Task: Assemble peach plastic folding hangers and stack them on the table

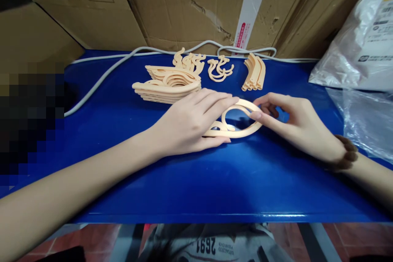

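Note:
A cream, curved openwork piece point(245, 132) lies low over the blue table, between my two hands. My left hand point(196, 120) covers its left part, palm down, with the fingers over the upper edge and the thumb along the lower edge. At the piece's right end, my right hand point(281, 116) pinches the rim between thumb and fingers; a brown band is round that wrist. Just behind my left hand is a stack of similar cream pieces point(166, 89). The part of the held piece under my left palm is hidden.
Small wavy cream parts point(188, 62), hooked ones point(219, 69) and a bundle of curved sticks point(254, 73) lie at the back of the blue table point(190, 188). Behind them run a white cable point(106, 75) and cardboard boxes point(184, 12). Plastic bags point(353, 53) are at right.

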A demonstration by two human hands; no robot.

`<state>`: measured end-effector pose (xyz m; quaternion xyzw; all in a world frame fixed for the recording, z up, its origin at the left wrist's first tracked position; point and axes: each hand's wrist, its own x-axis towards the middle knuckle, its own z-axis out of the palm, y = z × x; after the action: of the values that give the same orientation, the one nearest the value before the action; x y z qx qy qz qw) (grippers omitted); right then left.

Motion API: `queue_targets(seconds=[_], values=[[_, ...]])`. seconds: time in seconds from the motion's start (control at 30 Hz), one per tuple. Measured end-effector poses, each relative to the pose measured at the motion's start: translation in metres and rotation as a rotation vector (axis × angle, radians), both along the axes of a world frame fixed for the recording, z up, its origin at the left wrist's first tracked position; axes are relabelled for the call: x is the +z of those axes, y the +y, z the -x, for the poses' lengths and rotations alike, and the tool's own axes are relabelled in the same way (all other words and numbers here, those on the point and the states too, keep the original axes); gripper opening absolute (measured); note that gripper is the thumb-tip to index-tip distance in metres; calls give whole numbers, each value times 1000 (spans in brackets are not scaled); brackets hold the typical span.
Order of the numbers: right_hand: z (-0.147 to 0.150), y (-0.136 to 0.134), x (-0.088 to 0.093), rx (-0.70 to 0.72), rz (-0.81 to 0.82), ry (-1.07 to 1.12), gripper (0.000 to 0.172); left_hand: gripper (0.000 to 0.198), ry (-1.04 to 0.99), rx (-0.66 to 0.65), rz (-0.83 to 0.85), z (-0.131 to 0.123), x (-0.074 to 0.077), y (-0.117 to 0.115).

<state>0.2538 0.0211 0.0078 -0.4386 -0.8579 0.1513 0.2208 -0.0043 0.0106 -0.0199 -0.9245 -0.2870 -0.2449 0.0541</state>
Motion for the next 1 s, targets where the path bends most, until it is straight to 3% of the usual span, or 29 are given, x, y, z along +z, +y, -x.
queue_targets(seconds=[0.1,0.2,0.43,0.57,0.7,0.77,0.83,0.93,1.0], values=[[2,-1,2,-11,296,198,37,61,-18,61,-50,1,2,-1],[3,-1,2,13,462,324,42,63,-3,65,-70,2,3,-2],[2,0,0,-2,496,348,41,65,-12,54,-69,1,3,-3],[3,1,0,45,458,412,42,60,-11,57,-46,2,11,-4],[1,3,-2,53,361,436,46,61,-23,112,-38,13,37,-1],[-1,5,-5,59,247,287,38,69,-58,199,-11,25,51,5],[-3,7,-8,132,100,81,32,69,-123,201,35,42,60,14],[-5,10,-14,299,-120,-199,32,77,-208,244,355,73,64,29],[-6,11,-17,352,-190,-309,36,79,-211,340,425,92,62,38]])
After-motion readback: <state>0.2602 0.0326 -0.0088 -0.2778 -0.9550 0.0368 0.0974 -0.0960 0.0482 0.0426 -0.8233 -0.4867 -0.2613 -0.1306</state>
